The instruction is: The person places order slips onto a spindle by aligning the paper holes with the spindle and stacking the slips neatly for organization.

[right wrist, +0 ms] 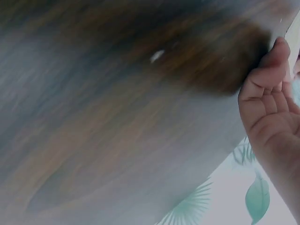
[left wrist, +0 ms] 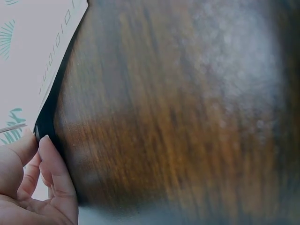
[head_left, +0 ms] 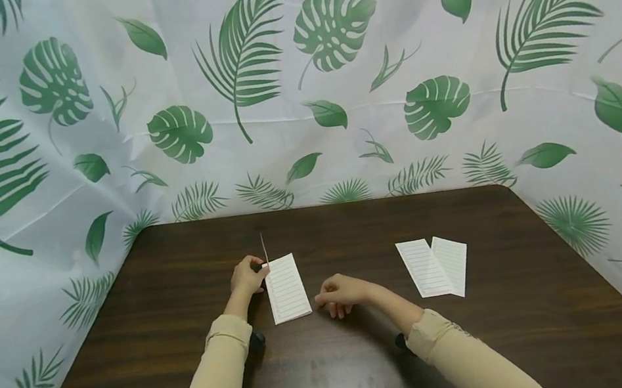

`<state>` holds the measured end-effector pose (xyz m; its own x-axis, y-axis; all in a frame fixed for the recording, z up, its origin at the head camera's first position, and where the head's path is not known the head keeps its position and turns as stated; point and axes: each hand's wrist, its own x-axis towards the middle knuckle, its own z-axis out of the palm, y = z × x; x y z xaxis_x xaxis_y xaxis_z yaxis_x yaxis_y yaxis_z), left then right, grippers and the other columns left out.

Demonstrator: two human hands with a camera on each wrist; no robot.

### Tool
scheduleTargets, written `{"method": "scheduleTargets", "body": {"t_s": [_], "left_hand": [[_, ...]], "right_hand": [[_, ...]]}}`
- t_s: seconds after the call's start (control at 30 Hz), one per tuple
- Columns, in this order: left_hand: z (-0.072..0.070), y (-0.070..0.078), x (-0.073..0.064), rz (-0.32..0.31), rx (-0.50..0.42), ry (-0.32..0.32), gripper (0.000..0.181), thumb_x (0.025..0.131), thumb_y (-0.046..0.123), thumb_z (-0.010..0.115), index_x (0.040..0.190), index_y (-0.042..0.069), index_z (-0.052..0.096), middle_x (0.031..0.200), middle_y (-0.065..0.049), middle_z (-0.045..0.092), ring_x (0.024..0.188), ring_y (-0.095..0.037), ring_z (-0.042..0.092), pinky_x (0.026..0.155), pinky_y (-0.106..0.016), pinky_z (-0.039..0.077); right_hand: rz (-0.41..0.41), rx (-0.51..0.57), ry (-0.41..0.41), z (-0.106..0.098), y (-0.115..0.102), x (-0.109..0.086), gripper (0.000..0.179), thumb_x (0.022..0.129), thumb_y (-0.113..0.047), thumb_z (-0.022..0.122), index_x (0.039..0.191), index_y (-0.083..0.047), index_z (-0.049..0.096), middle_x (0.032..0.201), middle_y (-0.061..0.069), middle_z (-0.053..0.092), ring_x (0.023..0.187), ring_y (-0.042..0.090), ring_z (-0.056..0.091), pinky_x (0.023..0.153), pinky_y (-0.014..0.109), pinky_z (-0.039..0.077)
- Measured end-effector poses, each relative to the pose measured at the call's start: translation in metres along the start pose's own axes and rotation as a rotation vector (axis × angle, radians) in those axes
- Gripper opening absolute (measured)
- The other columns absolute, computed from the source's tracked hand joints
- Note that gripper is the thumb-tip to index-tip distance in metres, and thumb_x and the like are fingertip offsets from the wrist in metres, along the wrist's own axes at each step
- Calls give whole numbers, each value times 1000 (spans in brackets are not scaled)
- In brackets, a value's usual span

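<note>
A small pad of lined white paper (head_left: 288, 290) lies on the dark wooden table. My left hand (head_left: 247, 276) pinches its upper left corner between thumb and fingers. A thin upright strip (head_left: 264, 250), seen edge-on, rises beside the thumb. Close up in the left wrist view, the left hand (left wrist: 44, 183) grips a black part (left wrist: 45, 125) along the pad's edge. My right hand (head_left: 345, 292) hovers just right of the pad's lower right corner, fingers loosely curled and holding nothing. The right wrist view shows its thumb against the bent fingers of the right hand (right wrist: 272, 101).
Two lined white sheets, a left one (head_left: 422, 269) and a right one (head_left: 453, 261), overlap on the table's right side. Behind the table (head_left: 340, 229) hangs a white curtain (head_left: 281, 152) printed with green leaves, wrapping round both sides.
</note>
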<state>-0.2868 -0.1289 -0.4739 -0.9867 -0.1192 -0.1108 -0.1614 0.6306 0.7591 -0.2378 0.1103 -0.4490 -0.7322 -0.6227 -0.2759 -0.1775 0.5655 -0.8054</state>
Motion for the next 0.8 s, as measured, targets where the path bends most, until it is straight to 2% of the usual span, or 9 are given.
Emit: {"method": "scheduleTargets", "body": {"t_s": [0.3,0.5,0.73,0.8], "left_hand": [[-1,-2,0,-2,10,-4,24,91,17,61,109,3,55,126,-29,52,46,-9,54,47,-21,53],[1,-3,-2,-2,-15,8,23,91,15,61,109,2,56,122,-29,54,46,-9,53,47,-23,53],[3,-3,-1,15,-17,19,23,91,16,61,109,2,56,121,-28,55,47,-8,53,47,-22,53],[3,-3,-1,12,-16,20,23,91,16,61,109,3,56,121,-28,55,47,-8,52,47,-21,53]], "right_hand": [[-62,-36,3,-18,14,-9,26,98,-18,49,101,5,60,74,21,66,55,12,57,48,22,46],[-119,-74,31,-28,22,-17,22,97,-17,52,103,3,60,81,19,64,63,20,59,54,26,49],[-198,-249,137,-47,43,-29,17,92,-17,61,98,-1,61,95,10,67,86,15,62,77,25,52],[-196,-278,161,-52,48,-34,16,91,-16,62,98,-2,61,96,9,67,90,17,63,80,26,53]]}}
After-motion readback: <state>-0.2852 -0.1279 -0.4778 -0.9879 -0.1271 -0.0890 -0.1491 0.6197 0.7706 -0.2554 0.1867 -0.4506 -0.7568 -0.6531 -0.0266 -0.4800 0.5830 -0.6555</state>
